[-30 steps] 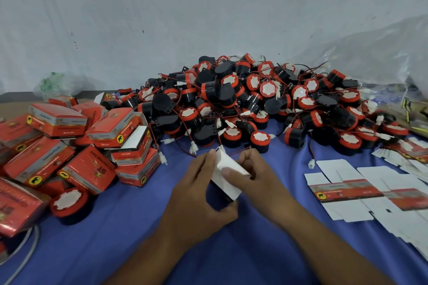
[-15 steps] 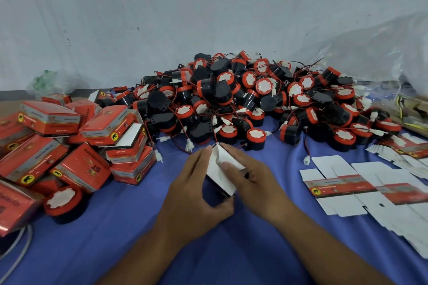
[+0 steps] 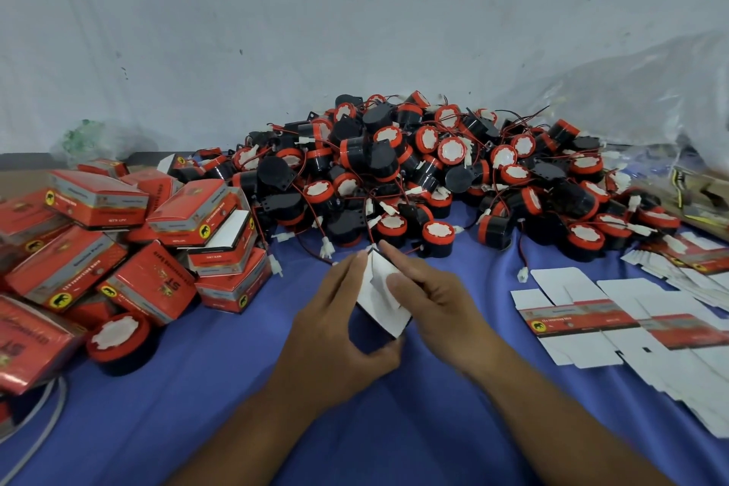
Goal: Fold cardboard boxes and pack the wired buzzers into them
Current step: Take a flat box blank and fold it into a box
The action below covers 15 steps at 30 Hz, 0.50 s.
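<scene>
Between my two hands, over the blue cloth at the centre, is a small cardboard box (image 3: 379, 290) with its white inside facing me. My left hand (image 3: 335, 331) grips its left side and lower corner with fingers and thumb. My right hand (image 3: 428, 300) holds the right side, its thumb pressing on the white flap. Just behind them rises a big heap of black and red wired buzzers (image 3: 426, 174). Flat unfolded box blanks (image 3: 584, 322) lie to the right.
Several folded red boxes (image 3: 118, 249) are stacked at the left, with one loose buzzer (image 3: 118, 341) in front of them. A clear plastic bag (image 3: 631, 99) sits at the back right. A grey cable (image 3: 35, 426) runs along the left front. A white wall stands behind.
My hands have stayed on the box at the centre; the right thumb has slid a little along the white flap.
</scene>
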Available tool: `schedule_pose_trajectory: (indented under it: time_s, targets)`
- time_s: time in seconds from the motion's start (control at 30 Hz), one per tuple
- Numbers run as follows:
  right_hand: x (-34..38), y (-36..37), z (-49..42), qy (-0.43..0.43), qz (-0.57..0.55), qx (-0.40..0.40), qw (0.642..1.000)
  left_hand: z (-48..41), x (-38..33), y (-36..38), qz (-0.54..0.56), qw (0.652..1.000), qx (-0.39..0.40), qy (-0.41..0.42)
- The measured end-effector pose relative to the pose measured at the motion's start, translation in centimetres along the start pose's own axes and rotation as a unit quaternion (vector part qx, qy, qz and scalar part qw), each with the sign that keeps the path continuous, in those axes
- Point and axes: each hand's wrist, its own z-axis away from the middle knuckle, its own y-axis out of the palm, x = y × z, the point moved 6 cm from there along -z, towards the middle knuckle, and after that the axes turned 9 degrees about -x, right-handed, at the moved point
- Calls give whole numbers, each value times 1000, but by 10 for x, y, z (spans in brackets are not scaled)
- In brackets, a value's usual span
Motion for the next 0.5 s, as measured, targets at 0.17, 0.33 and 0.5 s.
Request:
schedule_pose_trajectory:
  time_s: [0.17, 0.33, 0.5]
  targets:
    - [2, 2, 2, -92, 151, -38, 984, -2, 1, -1, 8, 1000, -18, 23]
    - [6, -2, 3, -129, 179, -22, 975, 1, 9, 4, 19, 1000, 2, -6]
    - [4, -5, 2, -106, 158, 24, 982, 4, 14, 5, 72, 995, 33, -59]
